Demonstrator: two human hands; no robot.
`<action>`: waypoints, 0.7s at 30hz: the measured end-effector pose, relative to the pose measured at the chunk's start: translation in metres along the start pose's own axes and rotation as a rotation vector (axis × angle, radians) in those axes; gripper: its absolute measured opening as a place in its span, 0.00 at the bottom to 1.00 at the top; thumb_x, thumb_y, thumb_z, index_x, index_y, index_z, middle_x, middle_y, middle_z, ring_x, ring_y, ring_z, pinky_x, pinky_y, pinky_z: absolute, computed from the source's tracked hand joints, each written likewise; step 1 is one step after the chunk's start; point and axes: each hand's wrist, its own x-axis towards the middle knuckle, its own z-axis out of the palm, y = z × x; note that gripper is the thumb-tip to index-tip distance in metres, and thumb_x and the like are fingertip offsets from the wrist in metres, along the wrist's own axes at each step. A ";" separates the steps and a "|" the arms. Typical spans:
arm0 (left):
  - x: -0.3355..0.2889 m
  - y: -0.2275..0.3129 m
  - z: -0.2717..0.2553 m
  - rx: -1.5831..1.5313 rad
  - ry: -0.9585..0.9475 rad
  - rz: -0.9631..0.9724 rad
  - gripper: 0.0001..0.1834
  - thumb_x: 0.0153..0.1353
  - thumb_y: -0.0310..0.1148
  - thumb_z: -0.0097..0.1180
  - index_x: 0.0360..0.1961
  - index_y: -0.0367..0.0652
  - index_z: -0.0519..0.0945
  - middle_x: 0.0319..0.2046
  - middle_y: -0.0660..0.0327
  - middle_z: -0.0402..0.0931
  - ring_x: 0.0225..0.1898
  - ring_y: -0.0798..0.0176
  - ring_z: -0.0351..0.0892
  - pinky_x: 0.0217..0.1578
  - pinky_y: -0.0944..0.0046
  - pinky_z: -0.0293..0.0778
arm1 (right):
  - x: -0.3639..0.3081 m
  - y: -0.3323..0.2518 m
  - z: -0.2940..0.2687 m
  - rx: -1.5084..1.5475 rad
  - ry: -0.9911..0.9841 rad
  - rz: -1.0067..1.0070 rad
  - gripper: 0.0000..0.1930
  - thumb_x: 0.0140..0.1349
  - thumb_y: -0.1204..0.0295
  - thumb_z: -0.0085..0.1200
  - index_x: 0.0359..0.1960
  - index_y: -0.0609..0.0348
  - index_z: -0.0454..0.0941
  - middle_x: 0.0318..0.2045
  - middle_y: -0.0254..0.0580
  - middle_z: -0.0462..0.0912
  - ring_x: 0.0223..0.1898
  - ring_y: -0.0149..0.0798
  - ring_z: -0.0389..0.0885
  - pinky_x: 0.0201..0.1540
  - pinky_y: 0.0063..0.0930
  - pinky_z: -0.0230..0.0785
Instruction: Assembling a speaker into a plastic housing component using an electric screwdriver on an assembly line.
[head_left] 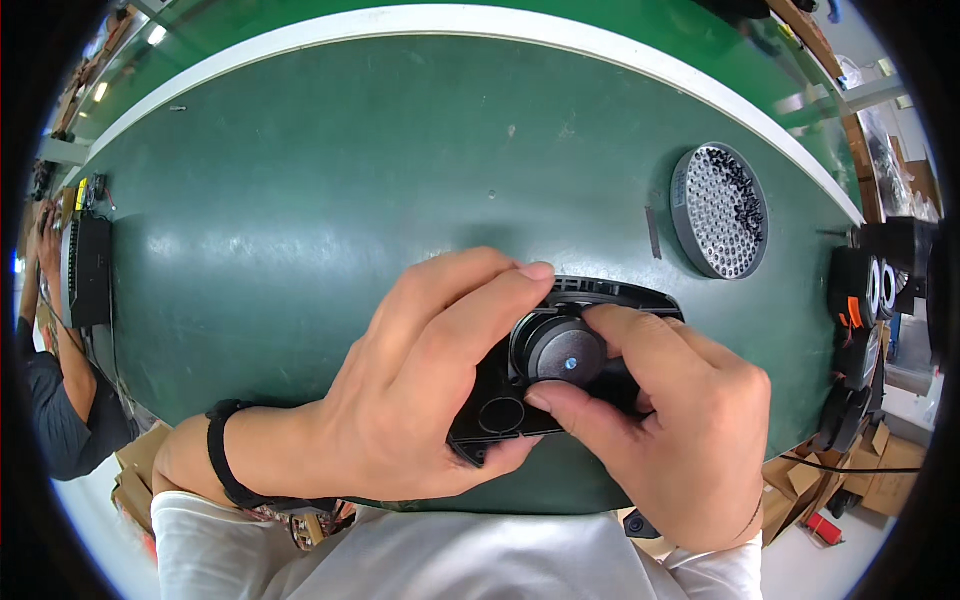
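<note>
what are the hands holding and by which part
Left hand grips the black plastic housing by its left end; right hand pinches the round speaker by its rim.

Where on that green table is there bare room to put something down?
The widest bare stretch of the green table lies between the black box at its left edge and the round perforated tray. It is crowded near the front edge, where the left hand and right hand hold the black housing.

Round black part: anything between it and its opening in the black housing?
Nothing visible. The round black part already sits in the black housing's round opening, the right hand pinching it by thumb and forefinger. The left hand grips the housing's left side. How fully it is seated cannot be told.
</note>
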 end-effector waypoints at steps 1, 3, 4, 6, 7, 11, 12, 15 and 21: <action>0.000 0.000 0.000 0.013 -0.002 0.003 0.52 0.40 0.34 0.78 0.66 0.31 0.64 0.58 0.45 0.65 0.57 0.48 0.70 0.54 0.55 0.71 | 0.001 0.001 0.002 0.006 0.015 0.001 0.24 0.42 0.66 0.79 0.41 0.60 0.85 0.26 0.43 0.84 0.20 0.36 0.80 0.24 0.28 0.72; 0.000 -0.003 -0.001 0.025 -0.003 -0.001 0.51 0.41 0.34 0.78 0.66 0.30 0.64 0.58 0.45 0.65 0.57 0.48 0.70 0.54 0.56 0.72 | 0.002 0.001 0.005 0.016 0.024 -0.006 0.24 0.41 0.66 0.79 0.41 0.60 0.85 0.25 0.42 0.84 0.20 0.35 0.79 0.23 0.27 0.71; 0.001 -0.005 -0.001 0.034 -0.004 0.026 0.51 0.41 0.35 0.78 0.66 0.30 0.64 0.58 0.45 0.65 0.57 0.48 0.70 0.54 0.56 0.71 | 0.002 0.001 0.006 0.023 0.042 -0.011 0.24 0.40 0.66 0.80 0.40 0.61 0.85 0.25 0.41 0.84 0.19 0.33 0.77 0.22 0.25 0.69; 0.001 -0.006 -0.002 0.041 -0.005 0.049 0.51 0.41 0.36 0.78 0.66 0.30 0.64 0.58 0.45 0.65 0.57 0.48 0.70 0.54 0.56 0.71 | 0.002 0.002 0.006 0.053 0.052 -0.016 0.24 0.39 0.67 0.80 0.40 0.61 0.86 0.25 0.40 0.83 0.18 0.31 0.76 0.22 0.24 0.68; 0.000 -0.005 -0.002 0.041 -0.012 0.046 0.51 0.42 0.36 0.78 0.66 0.30 0.64 0.59 0.45 0.65 0.57 0.48 0.70 0.54 0.56 0.71 | 0.001 0.003 0.007 0.085 0.065 -0.025 0.25 0.38 0.67 0.80 0.40 0.61 0.86 0.24 0.39 0.83 0.18 0.30 0.75 0.21 0.23 0.66; -0.002 -0.007 0.000 0.054 -0.005 0.053 0.51 0.42 0.37 0.78 0.66 0.30 0.64 0.59 0.45 0.65 0.57 0.48 0.69 0.54 0.55 0.71 | 0.002 0.007 0.009 0.092 0.081 -0.051 0.25 0.37 0.68 0.80 0.40 0.61 0.86 0.24 0.39 0.82 0.17 0.30 0.73 0.20 0.23 0.65; -0.001 -0.006 -0.001 0.055 -0.006 0.054 0.51 0.42 0.37 0.78 0.66 0.30 0.64 0.59 0.45 0.65 0.57 0.48 0.69 0.54 0.55 0.71 | 0.002 0.007 0.008 0.098 0.081 -0.049 0.25 0.37 0.68 0.80 0.40 0.61 0.86 0.24 0.39 0.82 0.17 0.29 0.73 0.20 0.23 0.65; 0.002 -0.002 -0.001 0.066 -0.028 0.052 0.51 0.42 0.38 0.78 0.66 0.29 0.64 0.60 0.45 0.65 0.58 0.48 0.69 0.54 0.55 0.71 | 0.000 0.010 0.006 0.106 0.095 -0.053 0.25 0.37 0.68 0.80 0.40 0.61 0.86 0.24 0.38 0.82 0.17 0.29 0.73 0.20 0.23 0.65; -0.001 -0.006 0.001 0.056 -0.008 0.067 0.51 0.43 0.37 0.78 0.66 0.29 0.64 0.60 0.44 0.65 0.58 0.48 0.69 0.54 0.55 0.71 | 0.001 0.008 0.008 0.098 0.076 -0.047 0.24 0.38 0.67 0.80 0.39 0.61 0.86 0.24 0.39 0.82 0.17 0.29 0.74 0.19 0.23 0.65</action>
